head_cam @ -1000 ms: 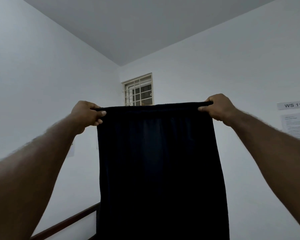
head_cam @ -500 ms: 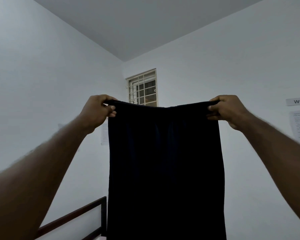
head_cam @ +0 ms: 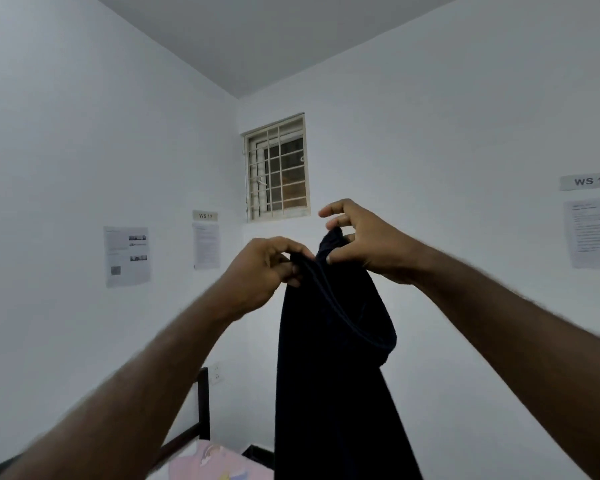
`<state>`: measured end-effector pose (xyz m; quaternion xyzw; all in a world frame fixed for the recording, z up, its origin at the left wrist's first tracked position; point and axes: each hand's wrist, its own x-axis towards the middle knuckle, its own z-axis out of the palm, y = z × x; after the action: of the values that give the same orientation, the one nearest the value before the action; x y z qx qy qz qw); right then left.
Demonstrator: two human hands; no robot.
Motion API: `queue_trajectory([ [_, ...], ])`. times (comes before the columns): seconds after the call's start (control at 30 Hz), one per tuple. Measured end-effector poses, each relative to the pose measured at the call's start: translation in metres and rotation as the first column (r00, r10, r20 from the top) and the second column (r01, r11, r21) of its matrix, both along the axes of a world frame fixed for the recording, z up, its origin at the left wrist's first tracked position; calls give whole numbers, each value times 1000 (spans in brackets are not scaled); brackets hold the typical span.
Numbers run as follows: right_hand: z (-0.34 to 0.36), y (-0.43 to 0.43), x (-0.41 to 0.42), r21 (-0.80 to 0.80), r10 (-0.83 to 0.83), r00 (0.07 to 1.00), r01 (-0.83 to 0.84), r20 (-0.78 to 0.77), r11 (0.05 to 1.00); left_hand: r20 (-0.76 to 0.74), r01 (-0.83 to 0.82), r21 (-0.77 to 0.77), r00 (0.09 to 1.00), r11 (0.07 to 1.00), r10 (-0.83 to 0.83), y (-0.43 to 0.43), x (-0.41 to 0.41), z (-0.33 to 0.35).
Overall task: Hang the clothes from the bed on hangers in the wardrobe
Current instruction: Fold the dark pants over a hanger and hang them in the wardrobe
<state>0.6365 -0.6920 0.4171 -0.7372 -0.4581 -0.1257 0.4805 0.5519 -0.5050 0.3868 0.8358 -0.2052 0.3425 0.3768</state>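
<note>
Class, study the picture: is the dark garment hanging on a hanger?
No, the left hand and the right hand hold the dark garment up by its top edge, and no hanger shows.

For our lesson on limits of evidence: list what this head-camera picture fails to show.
Dark cloth garment: lower end cut off by the bottom edge.
Pink-sheeted bed: mostly below that edge, partly behind the left forearm.
White printed wall sheets: text too small.
Wardrobe, hangers: outside the head view.
</note>
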Motion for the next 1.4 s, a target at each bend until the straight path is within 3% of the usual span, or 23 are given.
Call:
queue_trajectory([
  [0.23, -49, -7, 1, -95, 0, 993, -12, -122, 995, -96, -77, -129, 993, 989, 65, 13, 3, -58],
  [0.47, -98, -2, -12, -170, 24, 990, -48, -141, 984, -26, -68, 36, 997, 997, 69, 9, 8, -106],
  [0.57, -111, -4, -16, -129, 23, 988, -43, -152, 991, -110, 97, -145, 987, 985, -114, 8, 11, -127],
  [0.67, -122, -6, -21, -154, -2, 989, -22, -151, 988, -184, 276, -296, 923, 915, -338, 2, 13, -144],
  [0.8, -134, -15, -28, -126, -26, 988, 7, -151, 992, -168, 252, -262, 939, 931, -301, -3, 12, -154],
  [0.9, -138, -36, -35, -107, -107, 992, 99, -68, 989, -159, 201, -233, 957, 951, -241, -7, 10, -167],
  [0.97, -140, -56, -43, -171, -146, 987, 155, 67, 973, -155, 193, -261, 959, 946, -238, -7, 9, -177],
  [1.03, -143, -71, -54, -339, -112, 981, 161, 159, 927, -144, 185, -285, 962, 940, -232, -6, 9, -182],
  [1.17, -162, -79, -61, -663, -63, 996, 91, 66, 743, -143, 146, -295, 970, 944, -194, -13, 12, -191],
  [1.4, -181, -77, -60, -823, -89, 987, 159, 131, 545, -112, 117, -339, 980, 934, -163, -25, 12, -208],
])
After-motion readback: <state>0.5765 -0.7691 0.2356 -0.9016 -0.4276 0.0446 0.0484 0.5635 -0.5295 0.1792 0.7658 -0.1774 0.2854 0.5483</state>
